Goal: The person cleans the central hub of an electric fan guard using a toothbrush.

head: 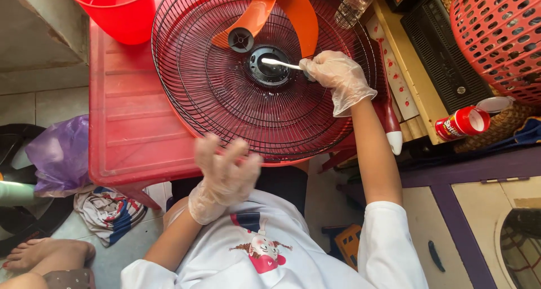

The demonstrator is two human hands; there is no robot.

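A round black wire fan guard point(236, 103) lies flat on a red plastic table point(129, 114). An orange fan blade point(276, 12) rests on the guard's far side. My right hand point(338, 77), in a clear plastic glove, holds a thin white stick-like tool point(282, 64) whose tip touches the guard's black centre hub point(269, 66). My left hand point(222, 173), also gloved, hovers blurred near the guard's near rim with fingers spread, holding nothing.
A red bucket point(115, 10) stands at the table's far left corner. A purple plastic bag point(59, 153) and cloth lie on the floor at left. At right are a pink basket point(501, 35), a red can point(462, 122) and a purple-trimmed cabinet point(468, 170). Another person's foot point(42, 254) shows bottom left.
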